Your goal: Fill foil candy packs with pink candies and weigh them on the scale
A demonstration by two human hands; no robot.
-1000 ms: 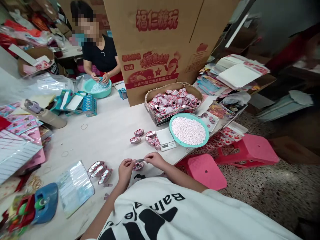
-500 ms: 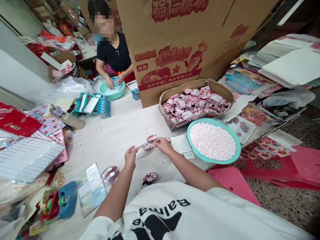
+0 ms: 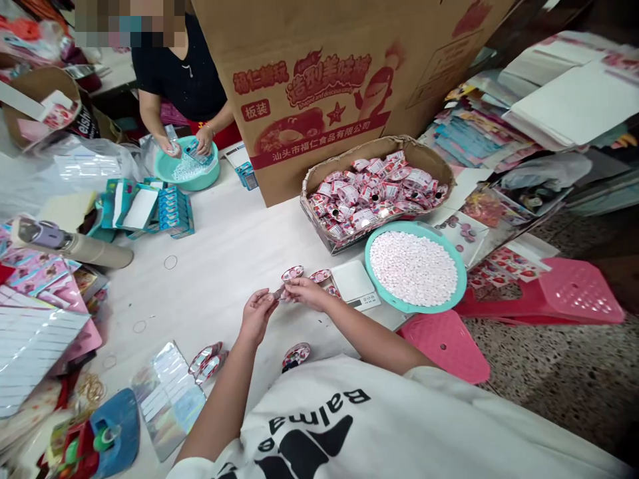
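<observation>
Over the middle of the table, my left hand (image 3: pixel 258 315) is closed, thumb and fingers pinching one end of a thin greyish strip (image 3: pixel 278 293). My right hand (image 3: pixel 305 293) meets it from the right, its fingers closed on a small red-and-white package that they mostly hide. Just beyond the fingertips lies an oval red-and-white package (image 3: pixel 292 273). A similar package (image 3: pixel 320 275) rests behind my right hand. Nearer my body are another package (image 3: pixel 296 354) and several packages (image 3: pixel 208 361) beside my left forearm.
A cut-down carton (image 3: pixel 327 245) of wrapped packages stands behind a teal basin (image 3: pixel 462 283) of white candies and a scale (image 3: pixel 355 286). A large cardboard box (image 3: pixel 319 133) rises behind. Across the table a co-worker (image 3: pixel 182 73) handles a blue package over another basin (image 3: pixel 210 176). A tape dispenser (image 3: pixel 117 426) sits lower left.
My hands have come closer together, and less of the strip and package shows between them. The co-worker's hands have moved apart over the basin. The whole view has shifted.
</observation>
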